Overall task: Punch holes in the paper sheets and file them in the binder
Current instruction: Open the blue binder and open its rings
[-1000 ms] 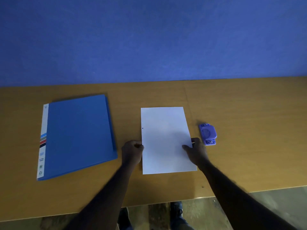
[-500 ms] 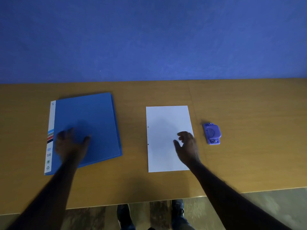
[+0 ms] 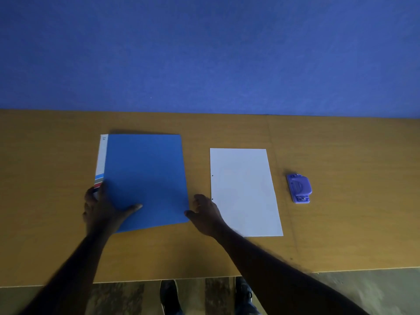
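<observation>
While the wooden table (image 3: 341,142) carries everything, the closed blue binder (image 3: 145,176) lies left, the paper sheets (image 3: 243,192) with 2 holes on their left edge just right of it, the hole punch (image 3: 299,188) farther right. Left hand (image 3: 102,208) spread flat on the binder's near-left corner; right hand (image 3: 204,214) loosely curled at its near-right edge, holding nothing. Risk: lifting the cover carelessly could nudge the sheets, because the right hand sits between them.

Dim, bluish light; soft shadows lie under the hands. Forearms blur slightly, and the surface (image 3: 341,144) edge bows from wide-angle distortion.
</observation>
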### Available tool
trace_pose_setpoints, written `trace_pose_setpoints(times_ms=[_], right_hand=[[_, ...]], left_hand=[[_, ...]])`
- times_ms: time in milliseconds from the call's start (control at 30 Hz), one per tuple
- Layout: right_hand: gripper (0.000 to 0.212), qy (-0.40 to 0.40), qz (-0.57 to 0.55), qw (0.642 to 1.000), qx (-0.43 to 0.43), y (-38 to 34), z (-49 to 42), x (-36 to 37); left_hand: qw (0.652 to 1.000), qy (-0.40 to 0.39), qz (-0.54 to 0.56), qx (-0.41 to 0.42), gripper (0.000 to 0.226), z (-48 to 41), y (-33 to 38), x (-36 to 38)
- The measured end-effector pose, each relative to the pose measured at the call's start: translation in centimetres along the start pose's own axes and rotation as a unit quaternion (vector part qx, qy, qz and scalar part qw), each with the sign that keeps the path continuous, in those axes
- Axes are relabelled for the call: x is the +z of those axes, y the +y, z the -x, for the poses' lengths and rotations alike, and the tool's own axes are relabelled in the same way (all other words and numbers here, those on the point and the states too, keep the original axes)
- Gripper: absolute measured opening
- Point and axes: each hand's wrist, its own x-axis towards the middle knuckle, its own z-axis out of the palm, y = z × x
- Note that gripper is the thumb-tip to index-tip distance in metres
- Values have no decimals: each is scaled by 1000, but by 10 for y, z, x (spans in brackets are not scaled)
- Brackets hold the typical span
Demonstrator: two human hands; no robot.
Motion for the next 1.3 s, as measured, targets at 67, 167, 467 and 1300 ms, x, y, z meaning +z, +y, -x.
trace_pose_setpoints(times_ms=[67,167,467,1300], right_hand=[[65,0,-14,1000,5,-1,5,7],[69,7,-56,998,32,-1,12,17],[43,25,-59,998,8,10,24,27],[59,68,265,949,-159,31,17,42]], left_hand=[[1000,-8,4,29,119,8,7,3],[997,-25,4,67,121,19,12,8],[942,-128,-160,264,152,27,-18,11],[852,130,498,-90,57,59,-51,4]])
